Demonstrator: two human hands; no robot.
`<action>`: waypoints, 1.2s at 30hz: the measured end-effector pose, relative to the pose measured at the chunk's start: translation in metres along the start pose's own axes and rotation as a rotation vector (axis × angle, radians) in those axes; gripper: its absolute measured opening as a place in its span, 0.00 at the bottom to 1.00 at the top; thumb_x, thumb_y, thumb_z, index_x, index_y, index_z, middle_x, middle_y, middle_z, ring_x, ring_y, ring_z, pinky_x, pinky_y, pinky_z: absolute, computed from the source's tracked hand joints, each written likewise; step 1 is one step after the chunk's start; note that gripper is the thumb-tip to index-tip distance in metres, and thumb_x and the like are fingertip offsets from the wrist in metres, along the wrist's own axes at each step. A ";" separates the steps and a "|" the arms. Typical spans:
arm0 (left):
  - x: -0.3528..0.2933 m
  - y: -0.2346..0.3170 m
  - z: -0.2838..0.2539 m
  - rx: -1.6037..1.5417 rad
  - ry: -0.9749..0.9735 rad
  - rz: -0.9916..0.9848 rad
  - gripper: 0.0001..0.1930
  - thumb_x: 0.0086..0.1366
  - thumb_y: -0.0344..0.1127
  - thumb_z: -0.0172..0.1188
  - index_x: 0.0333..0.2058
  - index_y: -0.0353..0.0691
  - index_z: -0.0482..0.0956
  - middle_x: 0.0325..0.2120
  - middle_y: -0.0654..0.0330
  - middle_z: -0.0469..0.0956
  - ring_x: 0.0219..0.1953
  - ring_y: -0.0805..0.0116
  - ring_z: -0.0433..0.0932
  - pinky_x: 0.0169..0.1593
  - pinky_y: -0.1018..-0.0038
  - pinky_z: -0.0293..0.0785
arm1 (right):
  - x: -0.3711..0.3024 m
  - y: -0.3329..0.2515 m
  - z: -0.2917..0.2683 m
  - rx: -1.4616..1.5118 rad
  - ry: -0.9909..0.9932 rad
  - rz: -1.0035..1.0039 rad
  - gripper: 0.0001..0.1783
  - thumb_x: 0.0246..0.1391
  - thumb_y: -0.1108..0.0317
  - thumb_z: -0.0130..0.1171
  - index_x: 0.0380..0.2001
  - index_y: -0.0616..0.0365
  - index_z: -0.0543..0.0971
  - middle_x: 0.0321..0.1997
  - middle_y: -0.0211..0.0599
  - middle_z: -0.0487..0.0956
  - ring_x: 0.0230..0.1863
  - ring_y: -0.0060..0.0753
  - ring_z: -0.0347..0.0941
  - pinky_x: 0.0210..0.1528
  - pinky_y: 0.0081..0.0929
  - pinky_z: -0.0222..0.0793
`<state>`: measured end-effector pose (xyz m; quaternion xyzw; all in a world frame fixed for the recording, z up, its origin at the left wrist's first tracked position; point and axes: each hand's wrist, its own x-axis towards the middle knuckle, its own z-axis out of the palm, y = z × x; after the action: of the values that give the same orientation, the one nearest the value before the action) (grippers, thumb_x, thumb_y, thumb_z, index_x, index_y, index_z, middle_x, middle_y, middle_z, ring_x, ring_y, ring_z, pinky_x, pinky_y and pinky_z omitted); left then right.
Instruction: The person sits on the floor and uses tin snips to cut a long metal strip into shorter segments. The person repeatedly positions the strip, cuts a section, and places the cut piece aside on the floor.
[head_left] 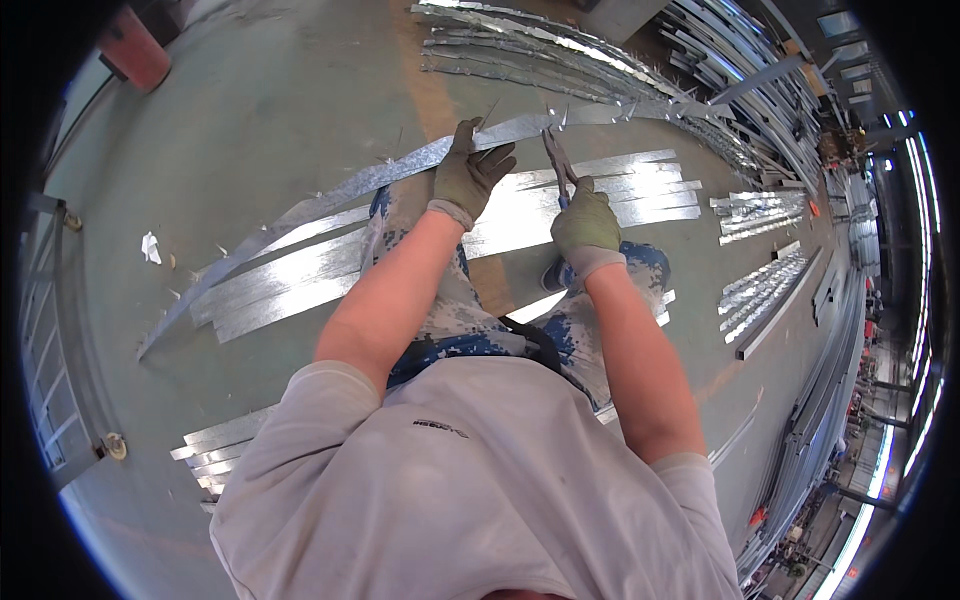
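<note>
My left hand [468, 175], in a dark green work glove, grips a long galvanized metal strip [350, 186] near its middle. The strip runs from the lower left up to the upper right, with small pointed tabs standing out along it. My right hand [588, 222], gloved too, is closed around the handles of a pair of pliers [560, 160]. The jaws point up at the strip's near edge, a little right of my left hand; whether they touch it I cannot tell. Under the strip, flat metal sheets [310, 275] lie side by side on the floor between and beyond my legs.
Bundles of tabbed strips [520, 50] lie at the far side. Shorter strip stacks [758, 215] are on the right, near long metal profiles [800, 430]. More flat strips [220, 450] lie at the lower left. A wheeled metal frame [60, 350] and a red bin [135, 50] stand left.
</note>
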<state>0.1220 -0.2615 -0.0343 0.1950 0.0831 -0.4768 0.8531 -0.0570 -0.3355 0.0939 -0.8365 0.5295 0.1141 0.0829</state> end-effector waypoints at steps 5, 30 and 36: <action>0.000 0.007 -0.004 0.006 0.021 0.003 0.22 0.81 0.53 0.67 0.64 0.49 0.82 0.58 0.53 0.86 0.60 0.44 0.88 0.64 0.46 0.86 | 0.009 0.003 0.010 -0.024 0.029 -0.016 0.32 0.75 0.60 0.62 0.75 0.55 0.67 0.65 0.59 0.82 0.66 0.63 0.84 0.64 0.57 0.82; -0.019 0.021 0.017 -0.037 0.033 0.059 0.29 0.87 0.62 0.48 0.72 0.49 0.74 0.65 0.53 0.83 0.64 0.46 0.87 0.72 0.44 0.83 | -0.014 0.027 0.024 0.628 -0.230 -0.236 0.30 0.67 0.66 0.59 0.70 0.59 0.78 0.50 0.49 0.89 0.57 0.48 0.87 0.61 0.41 0.79; -0.017 0.020 0.018 -0.054 0.048 0.053 0.30 0.87 0.63 0.48 0.73 0.49 0.73 0.63 0.52 0.84 0.64 0.46 0.86 0.71 0.45 0.84 | -0.010 0.008 0.034 0.637 -0.263 -0.316 0.36 0.65 0.63 0.61 0.75 0.61 0.75 0.48 0.52 0.88 0.49 0.49 0.86 0.59 0.43 0.80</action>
<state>0.1291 -0.2457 -0.0073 0.1852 0.1111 -0.4467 0.8682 -0.0719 -0.3211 0.0636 -0.8183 0.3876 0.0360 0.4230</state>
